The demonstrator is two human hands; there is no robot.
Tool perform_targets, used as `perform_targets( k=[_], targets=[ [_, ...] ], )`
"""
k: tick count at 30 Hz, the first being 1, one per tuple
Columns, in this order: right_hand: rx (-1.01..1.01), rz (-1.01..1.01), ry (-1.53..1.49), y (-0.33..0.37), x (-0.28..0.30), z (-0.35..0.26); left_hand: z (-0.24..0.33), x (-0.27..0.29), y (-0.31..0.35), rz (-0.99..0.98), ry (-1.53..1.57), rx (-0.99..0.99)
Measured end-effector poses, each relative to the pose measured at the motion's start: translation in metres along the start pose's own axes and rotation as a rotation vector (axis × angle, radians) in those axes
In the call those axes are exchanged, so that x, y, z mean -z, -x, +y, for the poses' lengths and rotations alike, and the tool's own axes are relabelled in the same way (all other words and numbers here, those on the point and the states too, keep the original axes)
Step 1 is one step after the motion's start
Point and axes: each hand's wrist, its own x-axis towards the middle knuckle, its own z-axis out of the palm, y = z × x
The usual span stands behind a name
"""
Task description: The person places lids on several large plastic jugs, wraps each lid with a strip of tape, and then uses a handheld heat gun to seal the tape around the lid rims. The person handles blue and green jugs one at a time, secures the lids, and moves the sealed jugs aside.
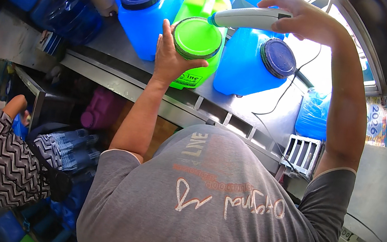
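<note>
- Grey short-sleeved cotton T-shirt (224, 187), worn by the operator: nearest the camera, below the bright green plastic container (191, 79).
- Landmark container on steel counter (263, 103), between two blue plastic containers; its round green lid (197, 38) is on.
- Left hand (170, 57): spread open against lid's left side.
- Right hand (309, 21): gripping white, curved plastic tool (249, 19), blue tip at lid's far rim.
- Judged step: working the rim.
- Next move calls for steady container, controlled tip.
</note>
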Motion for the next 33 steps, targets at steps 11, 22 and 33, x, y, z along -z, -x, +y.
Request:
perform_targets(
  k=[11, 22, 33],
  targets=[
    [-0.011, 0.03, -0.264, 0.064, -0.05, 0.069, -0.005, 0.009, -0.01, -0.093, 0.369, 0.15],
    [0.031, 0.203, -0.886, 0.108, -0.182, 0.108, 0.026, 0.02, -0.015, -0.037, 0.545, 0.308],
    [0.16, 0.246, -1.192, 0.104, -0.245, 0.118, 0.044, 0.022, 0.006, 0.064, 0.346, 0.335]
  ],
)
